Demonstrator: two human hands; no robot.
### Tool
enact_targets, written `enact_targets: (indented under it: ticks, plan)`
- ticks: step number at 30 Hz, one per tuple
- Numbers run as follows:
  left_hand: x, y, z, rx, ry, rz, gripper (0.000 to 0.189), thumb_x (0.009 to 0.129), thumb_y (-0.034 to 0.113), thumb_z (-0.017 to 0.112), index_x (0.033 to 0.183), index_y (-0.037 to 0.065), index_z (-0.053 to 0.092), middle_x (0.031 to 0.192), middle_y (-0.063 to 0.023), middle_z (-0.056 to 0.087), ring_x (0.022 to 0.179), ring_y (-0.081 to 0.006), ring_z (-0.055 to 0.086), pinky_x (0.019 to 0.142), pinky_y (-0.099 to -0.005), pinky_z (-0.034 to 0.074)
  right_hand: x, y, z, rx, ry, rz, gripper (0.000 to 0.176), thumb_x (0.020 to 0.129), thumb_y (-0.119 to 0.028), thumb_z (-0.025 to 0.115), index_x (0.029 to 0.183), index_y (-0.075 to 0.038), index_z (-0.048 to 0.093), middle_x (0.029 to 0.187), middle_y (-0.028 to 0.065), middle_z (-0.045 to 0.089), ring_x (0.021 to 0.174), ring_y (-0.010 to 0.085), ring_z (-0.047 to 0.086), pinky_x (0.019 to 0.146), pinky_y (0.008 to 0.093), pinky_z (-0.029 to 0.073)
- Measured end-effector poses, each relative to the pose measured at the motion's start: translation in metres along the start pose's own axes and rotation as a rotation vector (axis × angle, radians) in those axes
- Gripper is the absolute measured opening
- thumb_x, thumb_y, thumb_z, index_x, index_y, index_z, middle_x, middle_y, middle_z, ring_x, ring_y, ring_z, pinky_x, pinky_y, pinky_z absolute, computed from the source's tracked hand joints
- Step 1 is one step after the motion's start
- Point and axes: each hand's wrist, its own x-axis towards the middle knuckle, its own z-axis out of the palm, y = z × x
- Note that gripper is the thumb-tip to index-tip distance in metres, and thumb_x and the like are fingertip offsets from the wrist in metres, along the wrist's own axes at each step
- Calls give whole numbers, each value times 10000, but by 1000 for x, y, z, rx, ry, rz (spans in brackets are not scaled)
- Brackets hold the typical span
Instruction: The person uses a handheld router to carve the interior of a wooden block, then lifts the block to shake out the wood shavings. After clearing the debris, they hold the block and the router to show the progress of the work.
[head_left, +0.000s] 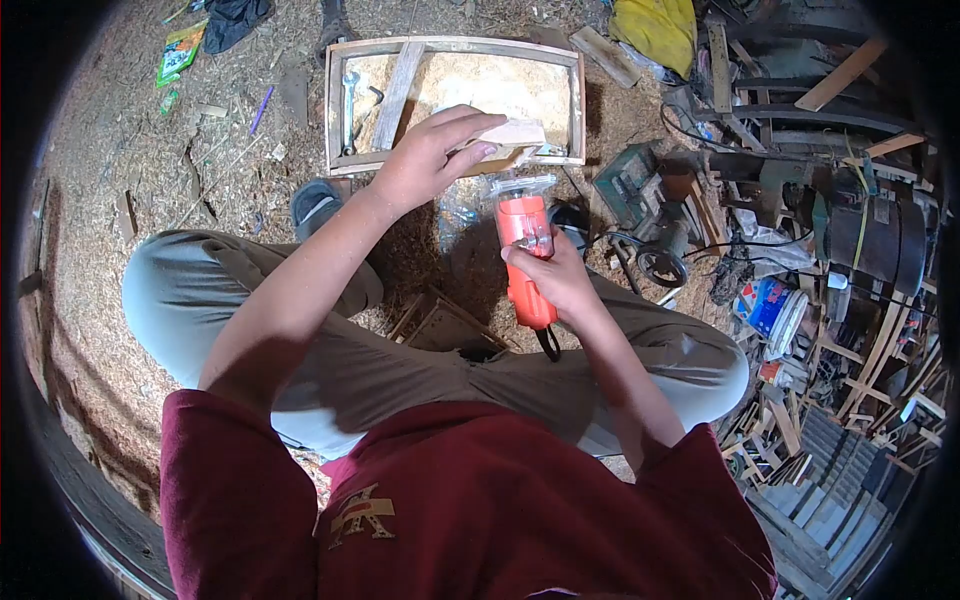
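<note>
My left hand is closed on a pale wooden block, fingers over its top and thumb along its near side. Just below that block, my right hand wraps around an orange trim router. The router's clear base points up toward the wood, and a small gap seems to lie between them. Its bit cannot be made out. Behind the block stands a shallow wooden tray holding a wrench, a loose slat and sawdust.
Wood shavings cover the ground. To the right lie a green machine, black cables, a white-and-blue bucket and piled wood scraps. A small wooden box sits between my legs. A yellow bag lies at the back.
</note>
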Motion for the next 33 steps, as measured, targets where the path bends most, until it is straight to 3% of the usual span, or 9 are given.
enact_targets:
  ticks: [2,8,33]
  plan:
    - [0,1,-2,11,-41,-45,401,1019,113,702,1415,52,684,1291,-172,715,1207,-343,689,1065,-413,536,0,-2,0,14,-8,14,391,914,-159,865,1186,-28,616,985,39,710,780,122,697,671,340,613]
    - [-1,3,-2,-12,-49,-50,411,1017,114,704,1423,57,681,1297,-169,712,1204,-338,688,1065,-414,537,-2,-14,2,39,-14,69,374,920,-147,855,1182,-38,612,979,36,698,769,127,697,668,337,610]
    - [-1,1,1,6,10,-2,407,1005,138,710,1403,55,686,1218,-170,716,1140,-361,668,1026,-443,536,5,-10,0,4,-9,79,385,911,-158,865,1176,-43,611,957,42,695,731,147,700,636,353,602]
